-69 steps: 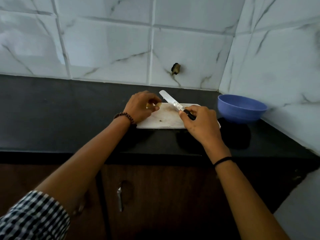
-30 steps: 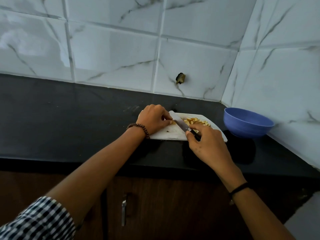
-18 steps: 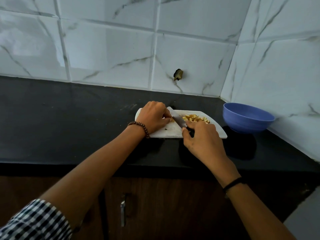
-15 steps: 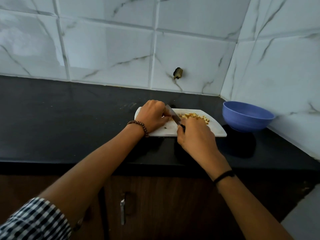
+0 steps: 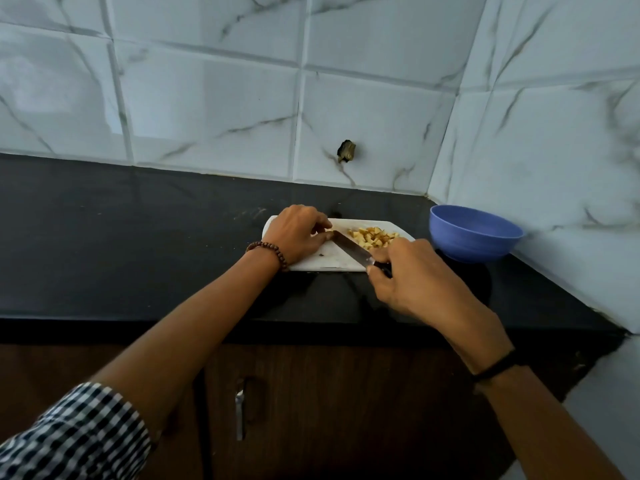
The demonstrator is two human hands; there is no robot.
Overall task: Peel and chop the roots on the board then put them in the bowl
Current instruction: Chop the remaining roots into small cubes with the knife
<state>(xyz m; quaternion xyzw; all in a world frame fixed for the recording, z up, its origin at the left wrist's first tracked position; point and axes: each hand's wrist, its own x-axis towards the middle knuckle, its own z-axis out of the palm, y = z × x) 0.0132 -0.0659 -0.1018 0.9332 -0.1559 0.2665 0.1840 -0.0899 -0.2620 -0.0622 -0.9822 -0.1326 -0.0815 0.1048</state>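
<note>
A white cutting board lies on the black counter. A heap of small yellow chopped root pieces sits on its far right part. My left hand rests on the board's left side with fingers curled over a small piece of root, mostly hidden under the fingertips. My right hand grips the black handle of a knife. The blade slants up-left across the board, its tip right by my left fingertips. The blue bowl stands to the right of the board, and its inside is hidden from here.
The black counter stretches wide to the left. White marble-look tiled walls close the back and the right side, meeting in a corner behind the bowl. A dark hole marks the back tile. Brown cabinet doors with a metal handle lie below.
A heap of chopped pieces has appeared on the board since the earliest frame. In the last half second my right hand drew back toward me with the knife, whose tip stays by my left fingertips.
</note>
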